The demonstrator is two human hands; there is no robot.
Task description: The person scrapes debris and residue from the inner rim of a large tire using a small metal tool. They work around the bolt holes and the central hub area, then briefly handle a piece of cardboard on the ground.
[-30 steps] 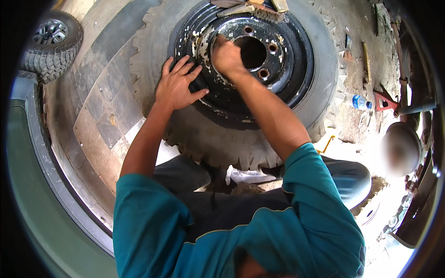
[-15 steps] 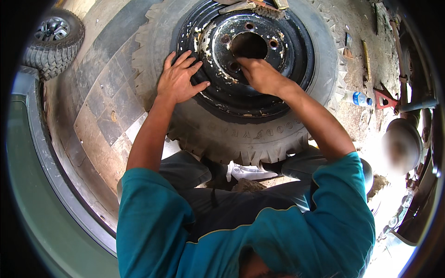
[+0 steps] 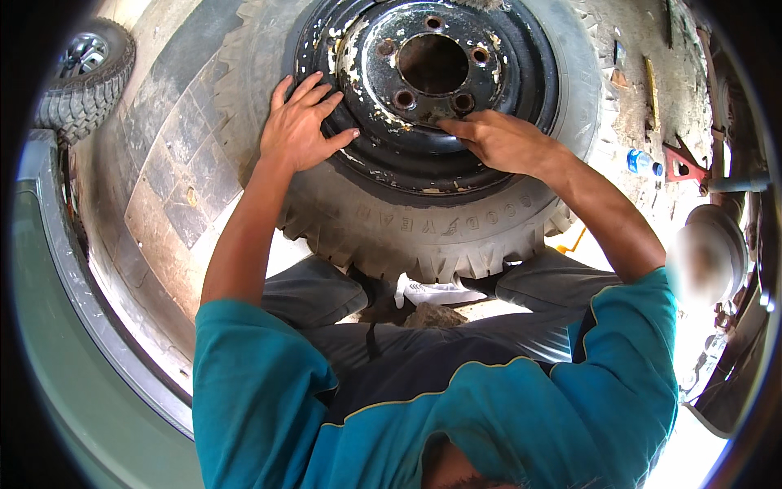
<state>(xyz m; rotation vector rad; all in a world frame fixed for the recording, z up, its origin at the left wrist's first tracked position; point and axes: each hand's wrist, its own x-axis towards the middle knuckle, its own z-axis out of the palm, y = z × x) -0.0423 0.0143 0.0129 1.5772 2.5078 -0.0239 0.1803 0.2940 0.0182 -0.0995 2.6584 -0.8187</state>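
From my remote seat I look down on a large knobbly grey-black rubber tyre [image 3: 456,224] lying flat in front of the person, with a black-painted steel wheel rim [image 3: 440,181] set inside it. The rim's paint is chipped to pale patches, mostly around its raised centre disc, where rusty bolt holes ring a wide round central opening [image 3: 433,63].

I see the left hand [image 3: 300,129] open and spread — palm on the tyre's sidewall, fingers and thumb reaching onto the rim's edge. The right hand [image 3: 498,140] is partly curled, its fingertips at the near edge of the disc, just below the lower right bolt hole [image 3: 463,102]; I cannot tell whether it grips anything small.

At my right, a clear plastic bottle with a blue label [image 3: 639,161] lies on the ground beside a red angular metal stand [image 3: 684,165]. At far left sits another chunky black-treaded wheel [image 3: 85,102] — beyond a curved green panel [image 3: 98,342].
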